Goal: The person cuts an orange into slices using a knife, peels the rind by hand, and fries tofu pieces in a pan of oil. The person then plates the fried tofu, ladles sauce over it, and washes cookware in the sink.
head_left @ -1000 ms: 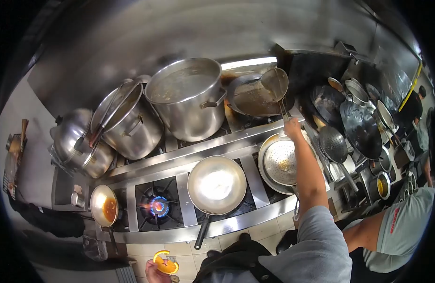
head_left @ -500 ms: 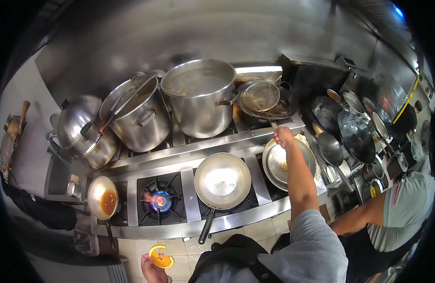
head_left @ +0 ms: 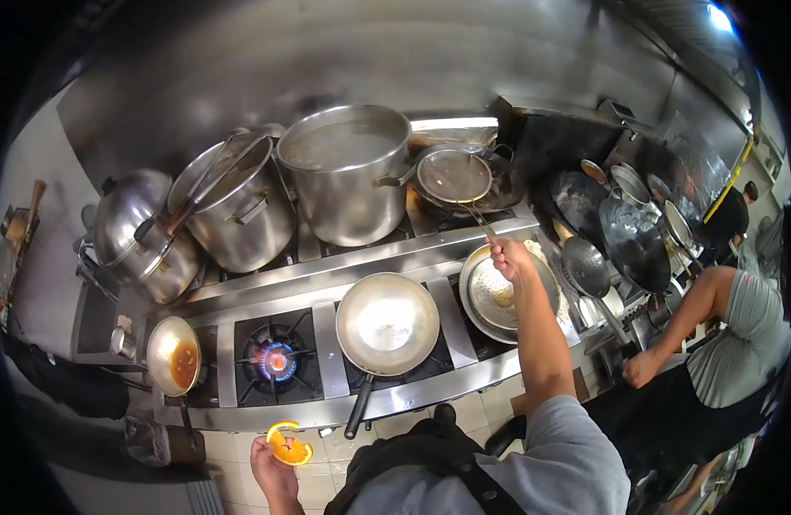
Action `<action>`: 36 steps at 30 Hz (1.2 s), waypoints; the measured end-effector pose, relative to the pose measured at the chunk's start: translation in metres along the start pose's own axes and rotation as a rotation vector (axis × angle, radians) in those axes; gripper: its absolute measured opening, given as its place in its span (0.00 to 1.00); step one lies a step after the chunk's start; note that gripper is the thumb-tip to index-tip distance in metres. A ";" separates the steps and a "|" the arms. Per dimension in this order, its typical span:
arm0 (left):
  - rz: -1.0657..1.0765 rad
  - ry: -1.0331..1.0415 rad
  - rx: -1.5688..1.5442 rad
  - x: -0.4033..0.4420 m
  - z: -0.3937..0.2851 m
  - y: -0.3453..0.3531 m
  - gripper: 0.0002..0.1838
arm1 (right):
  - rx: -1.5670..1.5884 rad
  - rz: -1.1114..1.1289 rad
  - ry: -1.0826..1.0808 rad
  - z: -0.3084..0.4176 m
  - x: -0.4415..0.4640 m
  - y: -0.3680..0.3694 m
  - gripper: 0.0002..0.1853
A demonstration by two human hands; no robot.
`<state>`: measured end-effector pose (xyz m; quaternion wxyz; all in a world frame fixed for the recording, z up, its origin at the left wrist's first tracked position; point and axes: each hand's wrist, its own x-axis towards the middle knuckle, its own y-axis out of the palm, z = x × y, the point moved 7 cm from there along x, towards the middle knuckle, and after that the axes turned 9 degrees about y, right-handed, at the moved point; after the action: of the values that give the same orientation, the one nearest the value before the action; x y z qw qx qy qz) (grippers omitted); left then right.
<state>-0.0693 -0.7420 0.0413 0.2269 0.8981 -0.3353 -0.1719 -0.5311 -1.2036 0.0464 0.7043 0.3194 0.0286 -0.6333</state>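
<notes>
My right hand is closed around the handle of a round fine-mesh strainer. The strainer sits over a dark wok on the back row of the stove; whether it rests on the rim I cannot tell. Below my right forearm stands a perforated metal colander in a wider pan. Down at the front left, in front of the stove, my left hand pinches cut orange pieces, with the rind curling up.
A frying pan sits on a front burner, beside a lit burner. Left of that is a pan with brown sauce. Tall stockpots line the back. At right, a co-worker's hand is near a perforated ladle's handle.
The view has shifted slightly, moving the stove left in the picture. The co-worker's arm has swung, bringing their hand into sight. My hands keep their grips on the strainer and orange.
</notes>
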 end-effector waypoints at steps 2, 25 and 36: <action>0.019 0.010 -0.035 -0.003 0.010 0.013 0.08 | -0.087 -0.064 -0.025 0.017 -0.012 -0.014 0.06; -0.123 0.028 0.071 -0.048 0.057 0.048 0.07 | -0.907 -0.367 -0.113 0.134 -0.014 -0.108 0.06; -0.102 0.013 0.081 -0.039 0.051 0.040 0.06 | -0.460 -0.063 0.095 0.081 0.000 -0.091 0.08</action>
<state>-0.1418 -0.7569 0.0258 0.1833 0.9235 -0.2945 -0.1636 -0.6432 -1.2425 0.0735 0.7364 0.1787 0.2154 -0.6160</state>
